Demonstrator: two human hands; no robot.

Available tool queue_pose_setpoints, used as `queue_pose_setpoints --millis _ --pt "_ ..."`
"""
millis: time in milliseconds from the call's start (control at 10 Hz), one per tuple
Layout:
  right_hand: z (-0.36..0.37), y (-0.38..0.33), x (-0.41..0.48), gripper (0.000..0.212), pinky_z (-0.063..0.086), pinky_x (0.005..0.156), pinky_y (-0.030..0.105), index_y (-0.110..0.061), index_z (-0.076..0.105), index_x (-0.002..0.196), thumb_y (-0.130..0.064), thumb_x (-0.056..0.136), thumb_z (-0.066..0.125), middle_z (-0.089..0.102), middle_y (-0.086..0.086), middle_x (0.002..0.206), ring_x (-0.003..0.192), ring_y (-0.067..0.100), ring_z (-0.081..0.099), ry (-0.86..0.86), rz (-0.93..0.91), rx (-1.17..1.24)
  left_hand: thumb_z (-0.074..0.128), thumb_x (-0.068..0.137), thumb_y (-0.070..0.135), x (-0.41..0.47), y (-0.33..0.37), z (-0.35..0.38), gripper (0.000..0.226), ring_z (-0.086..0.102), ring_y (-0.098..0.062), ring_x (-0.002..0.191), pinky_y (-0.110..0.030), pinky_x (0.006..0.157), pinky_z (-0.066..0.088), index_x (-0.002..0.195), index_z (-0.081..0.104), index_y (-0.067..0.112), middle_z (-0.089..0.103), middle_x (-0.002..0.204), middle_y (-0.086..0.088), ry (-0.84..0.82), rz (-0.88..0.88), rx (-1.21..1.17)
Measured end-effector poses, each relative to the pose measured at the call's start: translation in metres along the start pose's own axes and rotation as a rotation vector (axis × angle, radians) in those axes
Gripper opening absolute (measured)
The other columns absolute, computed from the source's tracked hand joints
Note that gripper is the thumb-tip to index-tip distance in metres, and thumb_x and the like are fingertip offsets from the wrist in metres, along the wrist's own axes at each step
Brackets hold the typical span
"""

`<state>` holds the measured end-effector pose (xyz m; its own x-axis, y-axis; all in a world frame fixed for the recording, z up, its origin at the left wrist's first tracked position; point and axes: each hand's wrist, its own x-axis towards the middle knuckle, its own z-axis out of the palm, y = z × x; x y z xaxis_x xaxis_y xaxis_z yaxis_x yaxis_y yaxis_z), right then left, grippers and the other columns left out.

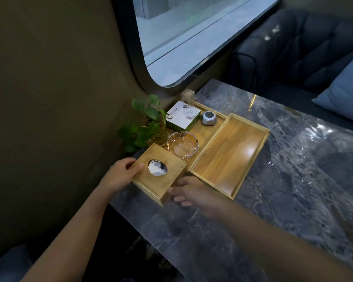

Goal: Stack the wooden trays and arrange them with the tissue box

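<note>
A wooden tissue box (151, 181) with a white tissue showing through its oval slot sits near the table's left edge. My left hand (121, 175) grips its left side, thumb on the top. My right hand (189, 192) holds its right front corner, fingers against the side wall. An empty wooden tray (228, 155) lies just right of the box. A second wooden tray (204, 130) behind it carries a glass ashtray (181, 146), a green and white carton (181, 116) and a small silver gadget (208, 118).
The table is grey marble (293, 180). A potted green plant (147, 127) stands against the wall behind the box. A clear acrylic holder (188, 96) sits at the back. A dark sofa with a blue cushion (346, 98) is beyond the table, under a rounded window.
</note>
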<state>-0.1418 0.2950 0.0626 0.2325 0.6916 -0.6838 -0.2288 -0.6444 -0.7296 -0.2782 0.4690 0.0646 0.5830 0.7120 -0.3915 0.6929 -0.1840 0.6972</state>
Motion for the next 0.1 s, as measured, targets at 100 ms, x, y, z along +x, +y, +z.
queue_pose_setpoints --millis 100 --pt "-0.0237 -0.0152 -0.0262 0.036 0.048 0.078 0.027 -0.022 0.055 0.110 -0.038 0.079 0.066 0.062 -0.001 0.110 0.097 0.012 0.057 0.121 -0.193 -0.279 0.050 0.089 0.040 -0.0148 0.0278 -0.0009 0.044 0.053 -0.016 0.107 -0.039 0.091 0.046 0.128 0.048 0.019 0.058 0.125 -0.006 0.247 0.195 0.151"
